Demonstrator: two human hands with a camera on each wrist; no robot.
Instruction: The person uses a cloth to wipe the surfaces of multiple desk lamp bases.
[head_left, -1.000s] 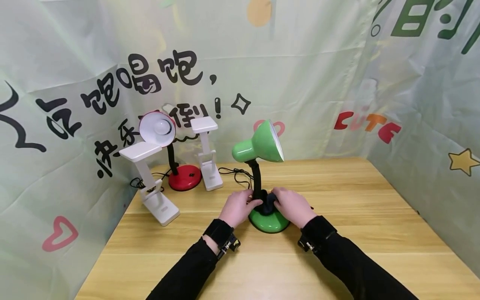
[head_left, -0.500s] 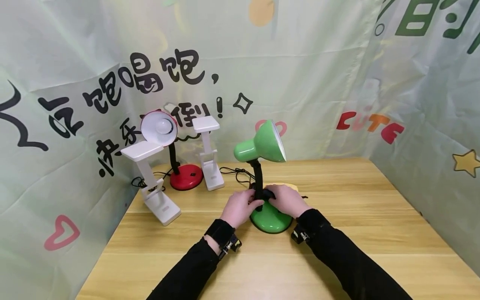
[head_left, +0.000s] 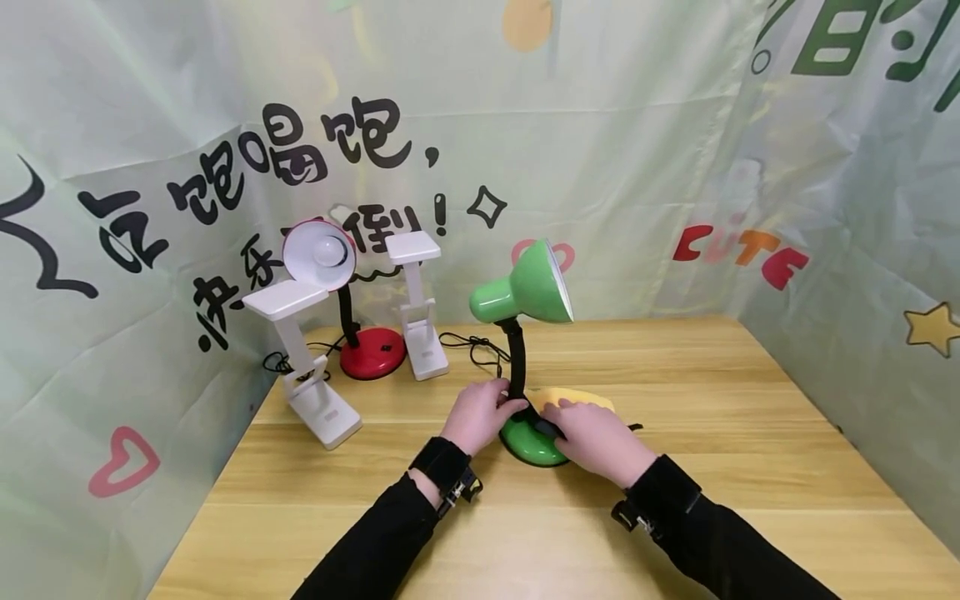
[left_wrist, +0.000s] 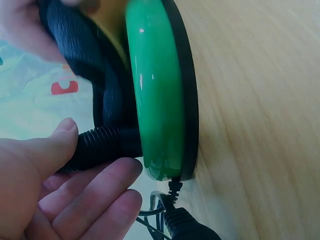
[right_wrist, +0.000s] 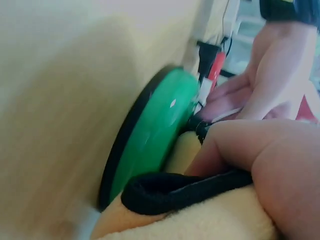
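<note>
A green desk lamp (head_left: 525, 292) stands upright on the table, its shade turned right. My left hand (head_left: 478, 414) grips the ribbed black neck (left_wrist: 97, 145) low down, thumb on one side and fingers on the other, just above the round green base (left_wrist: 157, 90). In my right hand (head_left: 596, 437) I hold a fleecy yellow cloth (right_wrist: 200, 222) with a dark border (right_wrist: 170, 192). The cloth lies bunched over the base's right side, and its dark part (left_wrist: 80, 47) reaches to the foot of the neck. My right fingertips are partly hidden by the cloth.
To the left stand a red lamp (head_left: 372, 354) and two white folding lamps (head_left: 324, 412). A coiled black cord (head_left: 480, 346) lies behind the green lamp. Printed fabric (head_left: 615, 167) hangs along the back and sides of the wooden table (head_left: 750, 467).
My right hand moved left toward the neck, then back right and nearer with the cloth. More of the cloth's yellow side shows now. My left hand keeps its grip on the neck.
</note>
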